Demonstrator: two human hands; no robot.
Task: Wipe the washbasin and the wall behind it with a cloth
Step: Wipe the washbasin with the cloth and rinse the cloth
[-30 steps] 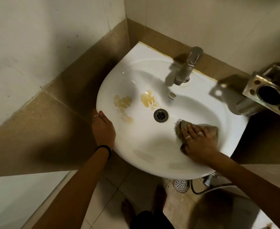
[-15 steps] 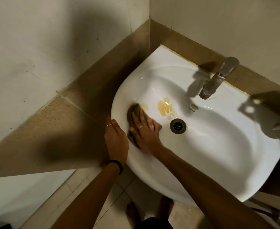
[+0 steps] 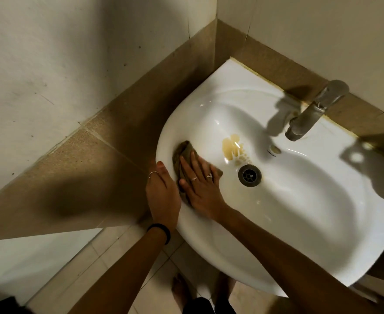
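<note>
A white washbasin (image 3: 299, 214) is fixed in a tiled corner. My right hand (image 3: 201, 186) lies flat on a brown cloth (image 3: 183, 152), pressing it against the bowl's left inner side. My left hand (image 3: 162, 193) grips the basin's left rim just beside it, fingers hidden under the edge. A yellow-brown stain (image 3: 233, 147) sits on the bowl between the cloth and the drain (image 3: 249, 175). The wall (image 3: 311, 30) behind the basin is white above a band of brown tile.
A metal tap (image 3: 311, 112) leans over the bowl at the back right. The side wall (image 3: 50, 64) stands close on the left with a brown tile ledge. Below the basin, my bare feet (image 3: 182, 288) stand on the tiled floor.
My right hand carried the cloth from the bowl's right side across to the left side, over the left stain, which no longer shows. The view shifted left; my left hand stayed on the rim.
</note>
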